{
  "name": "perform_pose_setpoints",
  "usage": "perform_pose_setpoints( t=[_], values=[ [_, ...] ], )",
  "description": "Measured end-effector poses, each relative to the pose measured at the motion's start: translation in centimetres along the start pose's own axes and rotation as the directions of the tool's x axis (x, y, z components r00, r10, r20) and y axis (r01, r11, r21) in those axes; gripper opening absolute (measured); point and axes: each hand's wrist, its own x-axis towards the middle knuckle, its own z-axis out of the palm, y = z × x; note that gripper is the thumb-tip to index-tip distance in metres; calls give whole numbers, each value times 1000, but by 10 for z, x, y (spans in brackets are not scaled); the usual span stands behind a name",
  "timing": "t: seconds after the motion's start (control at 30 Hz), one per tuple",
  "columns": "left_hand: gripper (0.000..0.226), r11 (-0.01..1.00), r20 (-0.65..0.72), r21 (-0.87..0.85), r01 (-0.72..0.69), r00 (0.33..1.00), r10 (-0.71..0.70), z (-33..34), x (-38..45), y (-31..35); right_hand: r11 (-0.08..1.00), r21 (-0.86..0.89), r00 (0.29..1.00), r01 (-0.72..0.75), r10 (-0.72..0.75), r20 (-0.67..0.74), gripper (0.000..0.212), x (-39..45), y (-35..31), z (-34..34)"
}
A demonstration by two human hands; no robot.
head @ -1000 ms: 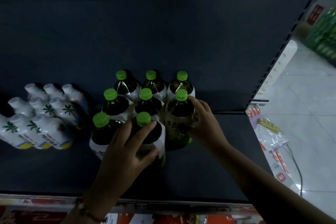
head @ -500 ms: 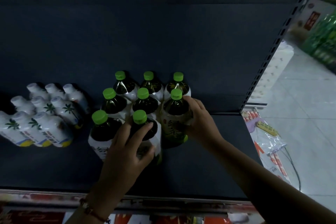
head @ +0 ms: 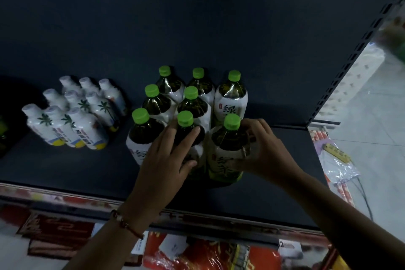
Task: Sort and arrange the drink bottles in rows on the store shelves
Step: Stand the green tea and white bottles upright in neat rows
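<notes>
Shelf: dark, with bare floor to the right of the tea block and a lip at the front; a bottle slid too far forward could tip off that edge.
Tea bottles: eight green-capped bottles standing packed in three columns near the shelf's middle; the right column holds only two, so a hard shove on the front row would likely knock the tall bottles behind like skittles.
White bottles: a three-by-three group well left of the tea; a sideways push on the block could close that gap and mix the rows.
Right bottle: front of the right column, touching its neighbour; held high, it may tilt and catch the label beside it.
Left hand: fingers spread and curled round the front middle bottle, thumb on its lower body.
Right hand: fingers hooked round the right bottle's shoulder, thumb lower; a loose hold on slick plastic could slip.
</notes>
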Motion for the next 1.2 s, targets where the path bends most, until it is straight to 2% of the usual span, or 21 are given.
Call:
perform_pose_setpoints(
  t=[0.13,0.2,0.27,0.33,0.4,0.47,0.53,0.67,0.83,0.93,1.07,1.17,1.2],
  values=[
    [78,994,-80,-98,42,996,-50,-2,-1,15,1000,23,999,6,-7,44,94,-5,-5,3],
    [80,994,-149,-111,-13,989,-3,-1,4,26,998,52,994,29,-34,100,92,1,-9,-10],
    [83,993,-164,-69,-95,983,83,2,12,36,985,165,999,50,-51,5,75,16,-19,-28],
    [77,990,-172,8,-140,975,139,8,19,42,965,261,988,4,37,-151,63,44,-28,-44],
    [67,989,-188,58,-137,971,146,15,22,44,969,230,980,-90,127,-151,64,79,-32,-55],
    [62,986,-179,84,-143,971,156,19,20,42,980,123,985,-155,162,-52,64,109,-30,-56],
    [60,984,-165,91,-154,972,167,21,19,39,984,56,985,-171,169,36,49,128,-24,-48],
    [63,982,-150,118,-144,975,161,20,19,39,986,11,985,-168,169,-20,31,139,-17,-40],
    [63,981,-180,115,-156,968,175,22,19,40,990,-99,991,-100,107,75,30,131,-9,-51],
    [65,979,-193,143,-148,966,174,25,17,39,994,-92,987,-56,70,146,31,116,-15,-52],
    [63,979,-175,139,-150,969,174,26,15,40,998,-64,993,-10,18,116,33,95,-19,-47],
    [65,982,-166,117,-150,972,168,21,10,36,996,84,994,-19,10,106,31,81,-15,-43],
    [66,983,-172,109,-147,971,165,19,8,33,987,155,995,-29,14,97,40,73,-14,-43]
  ],
)
